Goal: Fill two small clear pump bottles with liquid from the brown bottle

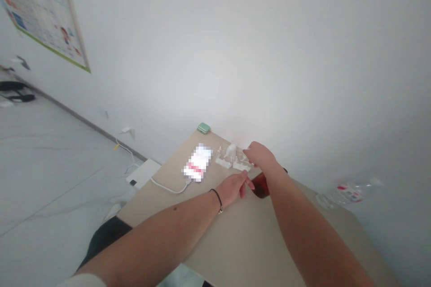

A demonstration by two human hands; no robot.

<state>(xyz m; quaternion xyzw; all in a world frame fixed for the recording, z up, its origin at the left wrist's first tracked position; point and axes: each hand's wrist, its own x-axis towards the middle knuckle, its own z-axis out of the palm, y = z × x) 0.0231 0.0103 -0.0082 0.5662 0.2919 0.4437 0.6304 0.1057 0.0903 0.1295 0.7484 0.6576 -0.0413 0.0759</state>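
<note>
A clear plastic box (224,161) lies near the wall edge of the table, with a crumpled white piece (231,150) at its middle. My right hand (261,156) is at the box's right end, its fingers closed over the edge; the fingertips are partly hidden. My left hand (234,189) is just in front of the box, palm side down, fingers apart and loosely bent. Its thumb tip reaches the box's front edge. A dark reddish-brown glossy object (260,187) lies beside my left fingertips, partly covered by my right forearm.
On the beige table (235,242) lie a lit phone (198,163) with a white charging cable (168,188) and a small green case (204,128). A clear bottle (350,192) lies at the right by the wall. A white box (144,173) is beyond the left edge.
</note>
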